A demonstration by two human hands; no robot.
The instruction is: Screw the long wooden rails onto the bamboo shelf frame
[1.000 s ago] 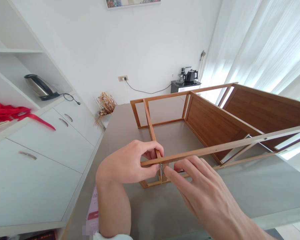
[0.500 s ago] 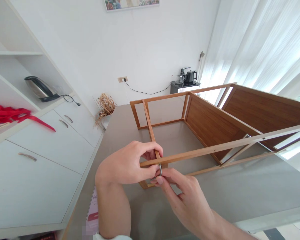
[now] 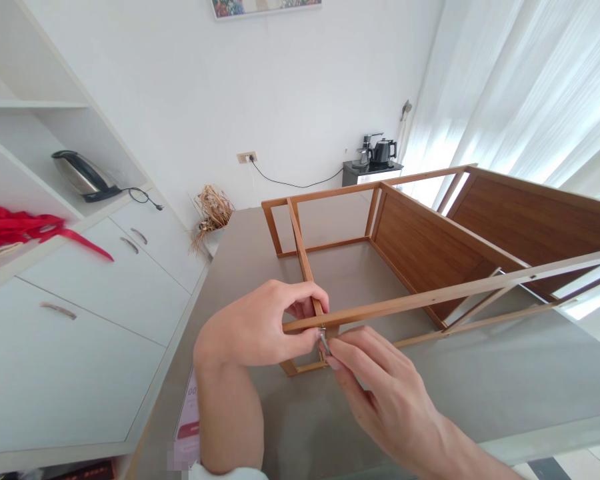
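A brown wooden shelf frame (image 3: 380, 310) lies on its side on the grey tabletop. My left hand (image 3: 260, 327) grips its near corner, where a crossbar (image 3: 300, 247) meets the long front rail; the thumb is below the rail and the fingers are over the crossbar. My right hand (image 3: 380, 380) pinches a small bent metal hex key (image 3: 325, 345) between thumb and fingertips. The key's upper end is at a bolt at the rail's joint, close to my left thumb. The bolt head itself is mostly hidden.
White cabinets (image 3: 80, 360) stand on the left, with an electric kettle (image 3: 85, 177) and red cloth (image 3: 20, 230) on the shelves. Dried plants (image 3: 213, 210) are beyond the table. A black kettle (image 3: 383, 152) stands on a small cabinet at the back. A pink paper (image 3: 187, 420) lies near my left forearm.
My right hand has turned the hex key, swinging its free end slightly rightward, and the hand has shifted right with it. My left hand keeps its grip on the corner.
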